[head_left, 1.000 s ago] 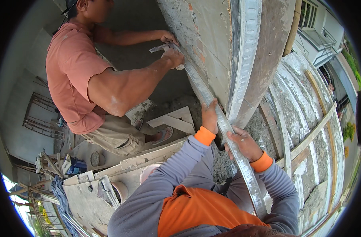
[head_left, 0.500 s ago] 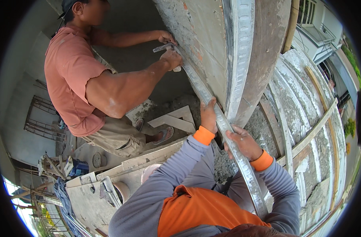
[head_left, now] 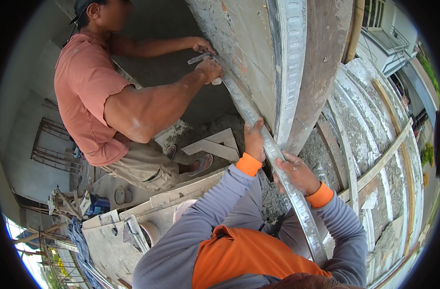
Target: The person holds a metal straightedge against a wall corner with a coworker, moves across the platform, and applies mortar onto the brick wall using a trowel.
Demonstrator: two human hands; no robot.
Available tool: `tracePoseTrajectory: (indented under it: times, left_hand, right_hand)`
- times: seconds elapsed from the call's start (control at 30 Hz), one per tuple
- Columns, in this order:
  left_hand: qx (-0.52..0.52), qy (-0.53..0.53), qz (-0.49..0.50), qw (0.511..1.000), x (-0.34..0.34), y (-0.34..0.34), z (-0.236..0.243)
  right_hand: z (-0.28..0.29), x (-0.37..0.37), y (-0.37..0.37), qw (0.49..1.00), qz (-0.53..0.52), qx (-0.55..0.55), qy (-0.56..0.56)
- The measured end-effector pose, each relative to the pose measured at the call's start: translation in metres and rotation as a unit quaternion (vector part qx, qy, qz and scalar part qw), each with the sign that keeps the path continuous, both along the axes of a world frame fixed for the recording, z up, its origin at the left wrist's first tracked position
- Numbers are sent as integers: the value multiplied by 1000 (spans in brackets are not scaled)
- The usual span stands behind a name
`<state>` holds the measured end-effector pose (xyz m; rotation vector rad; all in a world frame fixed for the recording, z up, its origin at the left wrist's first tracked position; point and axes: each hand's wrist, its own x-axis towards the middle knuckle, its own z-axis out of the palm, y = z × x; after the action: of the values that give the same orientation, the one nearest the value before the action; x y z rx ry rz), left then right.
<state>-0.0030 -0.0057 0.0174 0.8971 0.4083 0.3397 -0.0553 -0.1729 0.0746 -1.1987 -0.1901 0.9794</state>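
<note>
Both hands grip one long metal bar (head_left: 302,212), spaced a little apart: left hand (head_left: 254,139) farther up, right hand (head_left: 298,174) lower, fingers over its right edge. Bar slants from beside the right forearm up alongside the plastered wall (head_left: 253,53); a co-worker (head_left: 87,91) reaches to its far end; contact with wall: cannot tell

At the frame's lower left, your grey platform (head_left: 102,248) carries 1 flat tool (head_left: 137,234), blue cloth (head_left: 77,233) along its left edge; left of centre, the floor (head_left: 139,193) bears a bucket (head_left: 122,195).
</note>
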Motion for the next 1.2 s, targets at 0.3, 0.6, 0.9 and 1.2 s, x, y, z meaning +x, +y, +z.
tracePoseTrajectory:
  times: [0.3, 0.6, 0.9, 1.2]
  left_hand:
    - [23, -7, -28, 999, -2, 4, -2]
    - [-2, -11, -10, 1000, -1, 2, 1]
    - [-5, -9, 19, 1000, -2, -4, 5]
    - [1, 1, 11, 1000, -3, -4, 12]
  right_hand:
    - [-1, 0, -1, 1000, 2, 0, 7]
    - [-1, 0, -1, 1000, 2, 0, 5]
    - [-1, 0, -1, 1000, 2, -1, 6]
    - [-2, 1, -1, 1000, 0, 0, 3]
